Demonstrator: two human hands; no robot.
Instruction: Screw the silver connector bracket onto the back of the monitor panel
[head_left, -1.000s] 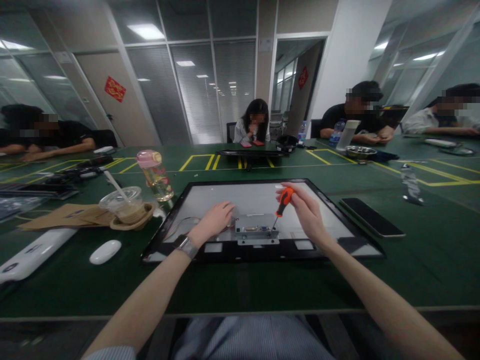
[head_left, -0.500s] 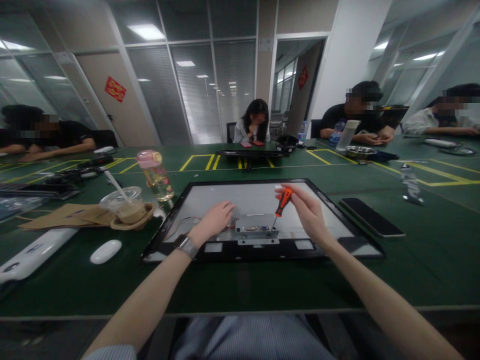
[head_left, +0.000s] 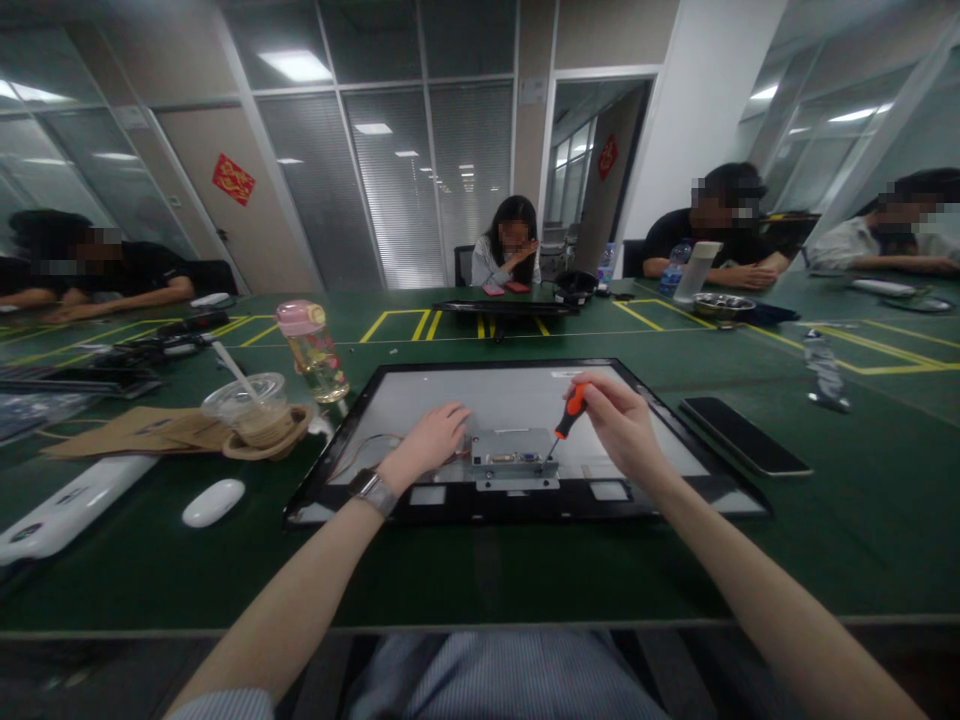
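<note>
Here: right hand (head_left: 622,422) gripping orange-and-black screwdriver (head_left: 572,411), tip at metal port bracket (head_left: 510,442); left hand (head_left: 433,438) alongside, grip indiscernible.

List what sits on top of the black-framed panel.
A metal bracket with ports sits on the panel, thin wires to its left. The screwdriver points at the bracket. Whatever lies beneath the left hand or inside the bracket is covered.

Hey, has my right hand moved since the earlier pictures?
Yes, slightly: your right hand, holding the screwdriver, has shifted rightward and a little nearer you, judged against the metal bracket.
</note>
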